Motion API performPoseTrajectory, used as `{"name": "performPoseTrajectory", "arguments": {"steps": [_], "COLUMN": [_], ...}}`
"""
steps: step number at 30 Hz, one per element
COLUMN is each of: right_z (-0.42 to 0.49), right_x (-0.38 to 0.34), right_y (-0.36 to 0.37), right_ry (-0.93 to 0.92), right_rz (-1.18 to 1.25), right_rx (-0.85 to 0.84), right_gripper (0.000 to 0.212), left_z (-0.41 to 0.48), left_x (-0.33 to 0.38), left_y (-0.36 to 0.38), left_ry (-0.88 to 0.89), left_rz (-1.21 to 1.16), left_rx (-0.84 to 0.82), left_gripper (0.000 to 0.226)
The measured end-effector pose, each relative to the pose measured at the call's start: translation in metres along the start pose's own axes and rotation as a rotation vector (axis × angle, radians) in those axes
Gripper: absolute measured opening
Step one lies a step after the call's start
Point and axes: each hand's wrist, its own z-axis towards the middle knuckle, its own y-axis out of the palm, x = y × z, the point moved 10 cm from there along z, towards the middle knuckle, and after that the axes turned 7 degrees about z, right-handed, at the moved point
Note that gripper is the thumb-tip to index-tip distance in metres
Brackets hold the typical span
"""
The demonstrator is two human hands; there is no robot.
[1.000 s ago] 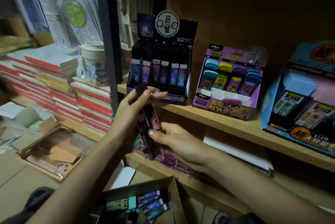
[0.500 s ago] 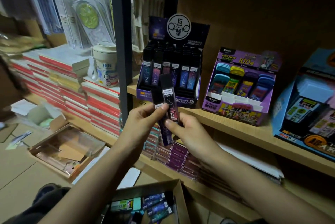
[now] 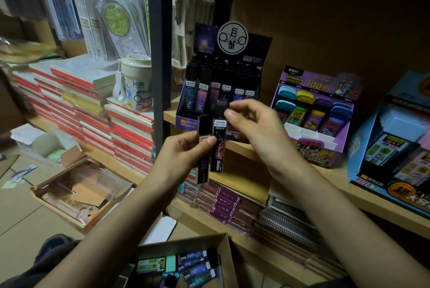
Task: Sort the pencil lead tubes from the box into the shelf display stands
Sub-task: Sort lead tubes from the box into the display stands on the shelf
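Observation:
Two dark pencil lead tubes stand upright in front of the shelf edge. My left hand (image 3: pixel 183 155) grips both: the left tube (image 3: pixel 203 164) and the right tube (image 3: pixel 218 145), labelled 2B/0.7. My right hand (image 3: pixel 256 131) pinches the black cap end of the right tube with thumb and forefinger. Just behind them on the wooden shelf stands the black and purple display stand (image 3: pixel 221 87), filled with rows of similar tubes. A cardboard box (image 3: pixel 226 255) at the bottom holds several more tubes.
On the same shelf (image 3: pixel 330 176) a purple display stand (image 3: pixel 314 115) and a blue one (image 3: pixel 395 143) stand to the right. A black upright post (image 3: pixel 160 54) rises left of the dark stand. Stacked notebooks (image 3: pixel 93 110), a white cup (image 3: pixel 136 82) and an open floor box (image 3: pixel 81 192) lie left.
Both hands rose slightly with the tubes. My right hand slid from the right tube's lower body up to its cap end.

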Motion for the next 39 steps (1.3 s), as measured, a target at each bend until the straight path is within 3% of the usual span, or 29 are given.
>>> {"name": "performPoseTrajectory", "arguments": {"steps": [5, 9, 13, 19, 25, 30, 39], "right_z": [0.017, 0.046, 0.061, 0.080, 0.085, 0.088, 0.089], "right_x": [-0.007, -0.025, -0.039, -0.020, -0.014, 0.006, -0.002], "right_y": [0.012, -0.020, -0.037, -0.017, -0.013, -0.014, -0.003], "right_ry": [-0.044, -0.137, -0.298, -0.271, -0.251, -0.176, -0.238], "right_rz": [-0.043, 0.005, -0.239, -0.286, -0.289, -0.270, -0.675], "right_rx": [-0.018, 0.209, 0.378, 0.310, 0.234, 0.317, 0.296], "right_gripper": [0.007, 0.017, 0.015, 0.024, 0.021, 0.026, 0.025], "left_z": [0.007, 0.013, 0.009, 0.003, -0.001, 0.000, 0.005], "left_x": [0.005, 0.010, 0.014, 0.007, 0.000, 0.001, 0.013], "left_y": [-0.014, -0.046, -0.068, -0.086, -0.093, -0.087, -0.075], "left_ry": [-0.034, -0.033, -0.019, -0.010, -0.020, 0.008, 0.058], "left_rz": [0.071, 0.155, 0.098, 0.087, 0.066, 0.051, 0.036], "left_rx": [-0.018, 0.078, 0.134, 0.150, 0.156, 0.156, 0.146], "left_gripper": [0.015, 0.027, 0.035, 0.028, 0.029, 0.029, 0.026]}}
